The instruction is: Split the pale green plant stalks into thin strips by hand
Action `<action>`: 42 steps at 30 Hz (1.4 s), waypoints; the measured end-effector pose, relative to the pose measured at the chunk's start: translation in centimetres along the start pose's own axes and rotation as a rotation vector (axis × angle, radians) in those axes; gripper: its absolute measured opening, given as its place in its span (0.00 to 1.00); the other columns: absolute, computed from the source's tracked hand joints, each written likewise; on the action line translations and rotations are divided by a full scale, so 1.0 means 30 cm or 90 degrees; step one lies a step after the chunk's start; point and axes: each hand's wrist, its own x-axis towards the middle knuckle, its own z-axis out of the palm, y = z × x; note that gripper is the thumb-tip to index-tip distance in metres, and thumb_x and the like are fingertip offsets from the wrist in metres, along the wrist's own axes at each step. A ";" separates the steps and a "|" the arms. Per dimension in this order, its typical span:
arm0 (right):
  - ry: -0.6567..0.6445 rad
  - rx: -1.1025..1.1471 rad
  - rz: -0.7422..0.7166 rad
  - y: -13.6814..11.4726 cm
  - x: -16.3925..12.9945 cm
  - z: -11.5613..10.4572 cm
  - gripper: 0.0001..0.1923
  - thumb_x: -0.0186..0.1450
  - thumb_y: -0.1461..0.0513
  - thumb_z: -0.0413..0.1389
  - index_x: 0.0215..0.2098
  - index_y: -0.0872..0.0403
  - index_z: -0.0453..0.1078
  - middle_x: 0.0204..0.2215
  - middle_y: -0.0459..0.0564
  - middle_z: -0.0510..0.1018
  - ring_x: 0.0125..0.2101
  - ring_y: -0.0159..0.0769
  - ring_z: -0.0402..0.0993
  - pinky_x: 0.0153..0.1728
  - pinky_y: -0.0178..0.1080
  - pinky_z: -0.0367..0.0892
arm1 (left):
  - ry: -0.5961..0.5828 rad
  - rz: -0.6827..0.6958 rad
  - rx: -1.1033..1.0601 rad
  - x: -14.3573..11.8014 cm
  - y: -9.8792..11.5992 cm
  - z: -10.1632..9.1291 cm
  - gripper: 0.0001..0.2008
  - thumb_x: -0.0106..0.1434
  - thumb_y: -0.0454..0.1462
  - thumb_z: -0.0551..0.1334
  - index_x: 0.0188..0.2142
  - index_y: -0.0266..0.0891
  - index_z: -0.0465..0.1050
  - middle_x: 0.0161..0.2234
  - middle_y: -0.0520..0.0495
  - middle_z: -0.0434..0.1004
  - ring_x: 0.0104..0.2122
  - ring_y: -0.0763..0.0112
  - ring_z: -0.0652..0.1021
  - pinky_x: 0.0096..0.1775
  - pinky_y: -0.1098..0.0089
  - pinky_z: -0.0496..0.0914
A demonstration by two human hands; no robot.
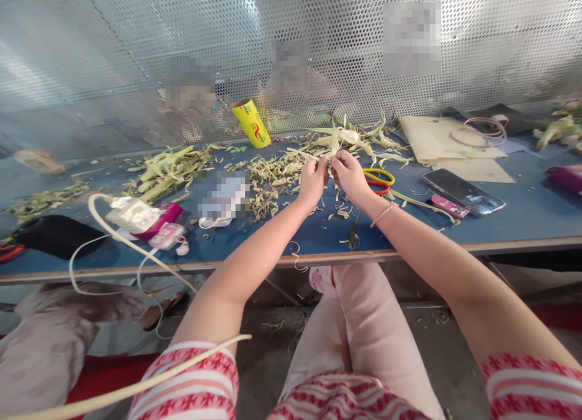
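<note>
The left hand [313, 180] and right hand [349, 174] are pinching together on a thin pale-green plant strip [330, 160] just above the desk [522, 217], which is looking liable to snap if tugged, its pinched part being hidden by the fingers

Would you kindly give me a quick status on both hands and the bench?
Left hand and right hand pinch a pale plant strip together above the blue table. Husk scraps piled behind. Rubber bands beside right hand.
</note>
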 end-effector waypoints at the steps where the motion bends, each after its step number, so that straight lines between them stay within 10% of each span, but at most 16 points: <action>1: -0.001 0.001 0.002 -0.002 -0.001 0.001 0.13 0.64 0.57 0.52 0.26 0.51 0.55 0.21 0.42 0.59 0.24 0.28 0.55 0.23 0.33 0.54 | -0.008 -0.011 -0.009 0.001 0.003 -0.001 0.18 0.60 0.52 0.59 0.26 0.41 0.63 0.15 0.57 0.54 0.16 0.78 0.61 0.21 0.72 0.55; 19: -0.021 0.167 0.070 -0.030 -0.017 0.014 0.13 0.64 0.52 0.53 0.30 0.49 0.56 0.15 0.36 0.51 0.14 0.23 0.45 0.13 0.30 0.44 | -0.056 -0.176 -0.310 -0.027 0.059 0.031 0.22 0.57 0.47 0.65 0.22 0.39 0.54 0.15 0.61 0.47 0.14 0.85 0.53 0.18 0.76 0.47; 31: -0.012 0.160 0.076 -0.041 -0.033 0.035 0.14 0.65 0.54 0.52 0.28 0.49 0.53 0.13 0.35 0.55 0.12 0.22 0.48 0.13 0.30 0.45 | 0.026 -0.177 -0.317 -0.010 0.053 0.029 0.21 0.58 0.52 0.61 0.24 0.39 0.58 0.15 0.60 0.49 0.15 0.83 0.53 0.20 0.74 0.51; 42: -0.007 0.163 0.093 -0.050 -0.031 0.023 0.13 0.66 0.53 0.52 0.30 0.50 0.55 0.13 0.35 0.54 0.12 0.22 0.47 0.13 0.30 0.44 | -0.094 -0.182 -0.229 -0.019 0.066 0.012 0.14 0.59 0.39 0.62 0.23 0.39 0.58 0.15 0.59 0.55 0.14 0.83 0.60 0.19 0.76 0.54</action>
